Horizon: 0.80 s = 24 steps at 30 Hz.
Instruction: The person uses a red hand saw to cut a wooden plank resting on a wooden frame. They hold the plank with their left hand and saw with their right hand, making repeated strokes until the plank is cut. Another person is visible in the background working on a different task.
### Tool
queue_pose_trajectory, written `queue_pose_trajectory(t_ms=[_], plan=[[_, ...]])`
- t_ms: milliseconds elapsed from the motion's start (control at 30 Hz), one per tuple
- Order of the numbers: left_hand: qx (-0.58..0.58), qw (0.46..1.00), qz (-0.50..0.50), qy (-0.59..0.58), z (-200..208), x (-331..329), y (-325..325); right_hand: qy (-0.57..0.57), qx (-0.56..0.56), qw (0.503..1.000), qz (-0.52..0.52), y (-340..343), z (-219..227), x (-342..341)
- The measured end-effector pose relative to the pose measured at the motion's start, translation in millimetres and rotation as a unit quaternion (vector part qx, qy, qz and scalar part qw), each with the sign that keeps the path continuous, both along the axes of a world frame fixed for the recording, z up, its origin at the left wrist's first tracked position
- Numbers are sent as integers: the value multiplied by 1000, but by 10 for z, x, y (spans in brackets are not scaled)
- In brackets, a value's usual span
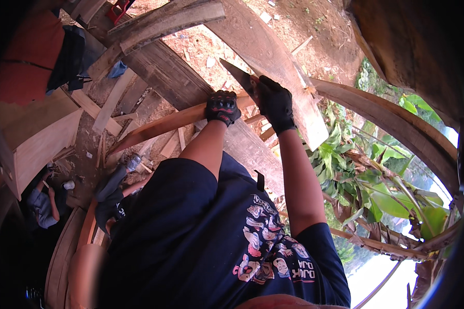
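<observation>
My right hand point(276, 104), in a black glove, is closed round the handle of a handsaw point(235, 75). The saw's blade points away to the upper left, over the planks. A narrow reddish-brown wooden strip point(162, 126) runs from the left toward the saw. My left hand point(222, 107), also gloved in black, grips this strip a little left of the saw, its fingers bent over the wood. Whether the saw's teeth touch the strip I cannot tell. Beneath it lies a weathered dark plank point(162, 68), and a wide pale board point(257, 38) stretches beyond the saw.
Wood offcuts point(112, 103) litter the ground at left. A wooden cabinet-like box point(44, 135) stands at far left. Two people, one in a grey shirt point(42, 208), are at lower left. A curved beam point(392, 121) and leafy plants point(340, 149) border the right.
</observation>
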State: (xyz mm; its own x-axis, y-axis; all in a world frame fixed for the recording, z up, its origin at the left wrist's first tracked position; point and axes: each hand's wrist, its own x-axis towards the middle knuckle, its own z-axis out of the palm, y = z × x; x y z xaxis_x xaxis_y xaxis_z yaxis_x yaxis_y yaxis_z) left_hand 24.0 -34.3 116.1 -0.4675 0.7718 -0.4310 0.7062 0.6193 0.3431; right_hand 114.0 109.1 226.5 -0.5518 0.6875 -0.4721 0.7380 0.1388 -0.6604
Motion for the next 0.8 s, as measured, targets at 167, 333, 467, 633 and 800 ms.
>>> queue_pose_trajectory(t_ms=[167, 333, 467, 633, 800], plan=[[9, 1000, 5, -6, 11, 8, 4, 33, 98, 993, 57, -51, -116, 123], [-23, 1000, -2, -14, 90, -21, 25, -2, 19, 1000, -20, -76, -11, 69], [-25, 1000, -16, -2, 82, -8, 19, 10, 8, 999, -39, -43, -4, 166], [-35, 999, -7, -6, 106, 9, 22, 9, -35, 997, -61, -124, 56, 201], [-47, 999, -15, 5, 64, 11, 34, 46, 81, 995, 24, -166, -25, 327]])
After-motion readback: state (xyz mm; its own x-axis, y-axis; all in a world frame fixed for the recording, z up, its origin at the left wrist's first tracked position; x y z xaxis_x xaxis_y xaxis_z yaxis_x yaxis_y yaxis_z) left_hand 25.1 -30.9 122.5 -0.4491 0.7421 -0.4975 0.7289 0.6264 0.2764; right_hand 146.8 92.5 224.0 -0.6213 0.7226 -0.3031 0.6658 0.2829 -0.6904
